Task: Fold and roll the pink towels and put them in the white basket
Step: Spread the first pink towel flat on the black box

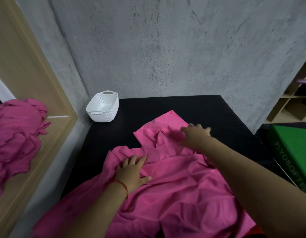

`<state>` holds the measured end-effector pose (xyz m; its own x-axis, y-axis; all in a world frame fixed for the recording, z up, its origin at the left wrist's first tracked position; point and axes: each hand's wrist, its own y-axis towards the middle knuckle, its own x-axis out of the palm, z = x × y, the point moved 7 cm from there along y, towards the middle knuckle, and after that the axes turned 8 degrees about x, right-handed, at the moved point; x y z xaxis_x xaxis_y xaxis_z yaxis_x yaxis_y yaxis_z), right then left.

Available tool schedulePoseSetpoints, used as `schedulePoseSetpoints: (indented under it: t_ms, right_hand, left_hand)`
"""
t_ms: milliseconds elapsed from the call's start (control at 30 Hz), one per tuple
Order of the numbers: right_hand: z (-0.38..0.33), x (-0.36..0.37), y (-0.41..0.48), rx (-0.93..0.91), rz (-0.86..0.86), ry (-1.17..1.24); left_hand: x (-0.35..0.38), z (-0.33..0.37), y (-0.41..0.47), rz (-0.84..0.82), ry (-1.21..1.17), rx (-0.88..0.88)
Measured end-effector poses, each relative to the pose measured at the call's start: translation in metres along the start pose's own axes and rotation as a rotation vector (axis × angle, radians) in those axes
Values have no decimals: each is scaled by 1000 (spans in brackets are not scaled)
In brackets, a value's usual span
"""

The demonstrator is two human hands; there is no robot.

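Main risk I see: the spread pink towel [163, 133] overlaps the pink heap [174, 194], so dragging one layer prob pulls its neighbours along and wrecks the fold. The raised crease near its middle could get rolled in too.

The white basket [104, 107] sits empty at the far-left corner of the black surface [217, 114], well apart from the towels.

Left grip [132, 170]: fingers spread, palm pressing flat on the heap, holding nothing.

Right grip [195, 136]: arm stretched fwd over the spread towel. Fingers look straight and resting on it, tho motion blur leaves that unsure.
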<state>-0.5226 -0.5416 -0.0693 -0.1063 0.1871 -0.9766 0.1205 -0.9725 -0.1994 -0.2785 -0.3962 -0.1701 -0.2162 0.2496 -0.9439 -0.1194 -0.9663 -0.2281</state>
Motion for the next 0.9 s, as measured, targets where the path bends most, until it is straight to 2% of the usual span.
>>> schedulePoseSetpoints:
  t_ms: [67, 100, 167, 267, 400, 467, 533, 633, 733, 800, 867, 900]
  right_hand:
    - [-25, 19, 11, -105, -149, 343]
    - [-35, 29, 15, -109, -213, 432]
    - [-53, 43, 23, -93, -235, 403]
    - [-74, 52, 30, -137, -183, 190]
    - [-98, 49, 44, -247, -162, 175]
    - [-89, 28, 61, -186, -68, 202]
    - [-65, -8, 84, -45, 91, 372]
    - [-19, -61, 119, 208, 307, 817]
    - [-21, -78, 150, 243, 307, 1076]
    - [-49, -83, 161, 126, 241, 1227]
    - [-85, -82, 159, -67, -6, 1570]
    - [-93, -75, 158, -118, -108, 1633]
  left_hand:
    - [4, -2, -4, 79, -21, 0]
    - [7, -3, -6, 129, -37, 3]
    - [12, -6, -12, 255, -58, 8]
    - [19, -6, -25, 466, -73, 40]
    - [12, -2, -40, 691, -36, 46]
    - [6, -3, -43, 782, -14, 64]
    - [6, -4, -44, 834, -1, 78]
    - [8, -5, -42, 835, 4, 66]
    - [9, -4, -31, 748, 37, 44]
    - [17, -10, -18, 609, 49, -33]
    - [26, -21, -7, 486, 47, -132]
    - [29, -24, -2, 452, 53, -155]
